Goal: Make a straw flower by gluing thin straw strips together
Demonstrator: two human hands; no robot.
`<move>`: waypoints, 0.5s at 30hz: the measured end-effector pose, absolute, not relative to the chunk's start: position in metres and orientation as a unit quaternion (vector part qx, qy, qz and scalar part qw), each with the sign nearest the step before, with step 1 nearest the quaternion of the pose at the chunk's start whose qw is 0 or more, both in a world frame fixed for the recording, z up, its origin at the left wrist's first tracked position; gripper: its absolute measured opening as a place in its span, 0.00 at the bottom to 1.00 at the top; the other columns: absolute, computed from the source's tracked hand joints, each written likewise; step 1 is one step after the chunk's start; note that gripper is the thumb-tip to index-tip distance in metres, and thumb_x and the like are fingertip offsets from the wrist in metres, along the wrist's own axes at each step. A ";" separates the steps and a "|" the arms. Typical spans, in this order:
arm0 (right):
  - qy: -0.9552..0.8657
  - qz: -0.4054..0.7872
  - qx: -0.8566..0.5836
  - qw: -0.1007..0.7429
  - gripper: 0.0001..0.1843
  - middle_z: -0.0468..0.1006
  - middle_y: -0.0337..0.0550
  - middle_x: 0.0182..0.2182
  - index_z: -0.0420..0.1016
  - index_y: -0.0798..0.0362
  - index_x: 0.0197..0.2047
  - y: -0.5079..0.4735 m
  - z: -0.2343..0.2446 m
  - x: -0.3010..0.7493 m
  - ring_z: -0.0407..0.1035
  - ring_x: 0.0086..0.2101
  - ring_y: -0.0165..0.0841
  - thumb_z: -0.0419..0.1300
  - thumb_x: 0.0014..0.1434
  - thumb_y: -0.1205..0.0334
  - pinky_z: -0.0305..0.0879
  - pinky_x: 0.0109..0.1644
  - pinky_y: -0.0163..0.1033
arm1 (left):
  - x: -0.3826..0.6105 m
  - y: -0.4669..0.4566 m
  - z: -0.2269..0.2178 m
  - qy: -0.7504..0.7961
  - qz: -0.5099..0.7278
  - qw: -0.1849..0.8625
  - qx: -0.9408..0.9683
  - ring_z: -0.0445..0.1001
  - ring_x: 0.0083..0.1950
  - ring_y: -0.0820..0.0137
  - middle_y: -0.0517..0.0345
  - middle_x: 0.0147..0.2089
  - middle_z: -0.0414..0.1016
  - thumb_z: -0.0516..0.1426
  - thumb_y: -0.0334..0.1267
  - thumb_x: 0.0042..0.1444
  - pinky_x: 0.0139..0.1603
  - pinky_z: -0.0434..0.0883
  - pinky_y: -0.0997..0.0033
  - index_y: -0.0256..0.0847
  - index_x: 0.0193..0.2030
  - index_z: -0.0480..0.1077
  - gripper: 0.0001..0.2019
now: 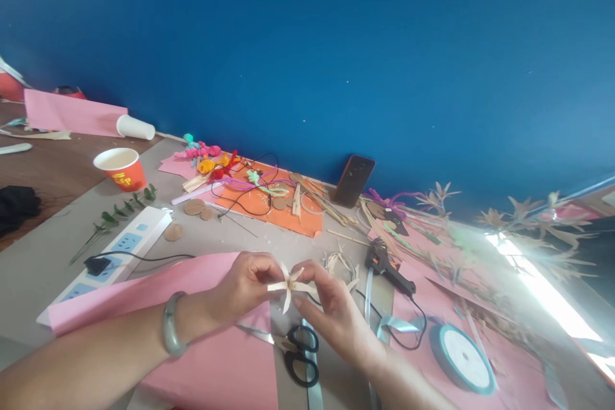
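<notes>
A pale handmade flower point(289, 284) with several narrow pointed petals is held up between both hands. My left hand point(254, 278) pinches it from the left at a petal. From the right, the thumb and fingers of my right hand point(331, 307) close on its other side. The flower's stem, if any, is hidden. Below the hands lie black-handled scissors point(302, 368), partly on pink paper point(230, 359) and across a light blue ribbon strip. Just behind my right hand is a small heap of pale curled strips point(342, 262).
A glue gun point(389, 267) with a cord and a ribbon spool point(461, 359) sit right. A power strip point(120, 246) and a red paper cup point(121, 170) stand left. A phone point(354, 180) leans against the blue wall point(307, 64). Dried flowers point(523, 221) reach in from the right.
</notes>
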State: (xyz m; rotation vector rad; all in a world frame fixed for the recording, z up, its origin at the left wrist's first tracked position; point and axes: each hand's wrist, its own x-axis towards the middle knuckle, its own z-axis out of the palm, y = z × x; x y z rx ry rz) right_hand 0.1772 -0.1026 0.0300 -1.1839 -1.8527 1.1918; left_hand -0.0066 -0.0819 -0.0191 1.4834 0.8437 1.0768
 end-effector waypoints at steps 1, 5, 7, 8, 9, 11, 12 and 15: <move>-0.700 0.458 -0.449 0.314 0.07 0.72 0.41 0.36 0.70 0.49 0.39 -0.103 0.029 0.178 0.67 0.39 0.35 0.58 0.56 0.68 0.63 0.45 0.40 | -0.007 -0.082 -0.019 0.354 0.454 0.532 0.620 0.67 0.28 0.73 0.58 0.24 0.72 0.65 0.41 0.49 0.32 0.63 0.75 0.36 0.23 0.74 0.11; -0.685 0.489 -0.435 0.319 0.07 0.71 0.42 0.37 0.71 0.49 0.41 -0.102 0.026 0.179 0.66 0.40 0.35 0.58 0.57 0.65 0.63 0.45 0.40 | -0.007 -0.083 -0.018 0.359 0.452 0.545 0.608 0.67 0.28 0.73 0.58 0.25 0.71 0.65 0.42 0.49 0.30 0.63 0.75 0.36 0.25 0.74 0.11; -0.678 0.500 -0.429 0.326 0.07 0.71 0.42 0.37 0.71 0.50 0.41 -0.102 0.025 0.179 0.66 0.40 0.36 0.58 0.57 0.64 0.63 0.44 0.40 | -0.007 -0.083 -0.017 0.358 0.451 0.557 0.599 0.67 0.28 0.73 0.57 0.25 0.71 0.64 0.42 0.49 0.30 0.63 0.75 0.36 0.25 0.74 0.11; -0.675 0.503 -0.427 0.330 0.07 0.71 0.43 0.37 0.72 0.50 0.41 -0.101 0.025 0.179 0.66 0.39 0.36 0.58 0.57 0.63 0.63 0.43 0.40 | -0.007 -0.082 -0.017 0.356 0.451 0.561 0.596 0.68 0.29 0.72 0.57 0.25 0.71 0.64 0.42 0.49 0.30 0.64 0.75 0.36 0.25 0.74 0.11; -0.673 0.506 -0.426 0.332 0.07 0.72 0.43 0.37 0.72 0.50 0.41 -0.101 0.025 0.179 0.66 0.39 0.36 0.58 0.57 0.62 0.63 0.43 0.40 | -0.007 -0.082 -0.018 0.356 0.451 0.563 0.594 0.68 0.29 0.72 0.57 0.25 0.71 0.65 0.42 0.49 0.30 0.64 0.75 0.36 0.25 0.74 0.11; -0.669 0.512 -0.424 0.333 0.07 0.72 0.43 0.37 0.72 0.50 0.41 -0.100 0.025 0.179 0.66 0.39 0.35 0.59 0.58 0.62 0.64 0.41 0.39 | -0.007 -0.082 -0.018 0.359 0.450 0.563 0.593 0.67 0.28 0.73 0.57 0.25 0.72 0.65 0.41 0.48 0.30 0.64 0.75 0.36 0.25 0.74 0.10; -0.668 0.515 -0.422 0.332 0.07 0.72 0.43 0.37 0.72 0.50 0.40 -0.100 0.025 0.179 0.66 0.38 0.35 0.59 0.58 0.62 0.64 0.41 0.39 | -0.007 -0.082 -0.019 0.361 0.450 0.563 0.592 0.67 0.28 0.73 0.57 0.25 0.72 0.65 0.40 0.48 0.30 0.64 0.75 0.36 0.25 0.75 0.09; -0.663 0.521 -0.420 0.335 0.06 0.73 0.43 0.37 0.73 0.50 0.40 -0.100 0.026 0.179 0.66 0.38 0.35 0.60 0.57 0.62 0.64 0.41 0.38 | -0.006 -0.082 -0.019 0.362 0.449 0.568 0.587 0.67 0.28 0.73 0.57 0.26 0.72 0.65 0.39 0.48 0.30 0.64 0.75 0.36 0.26 0.75 0.08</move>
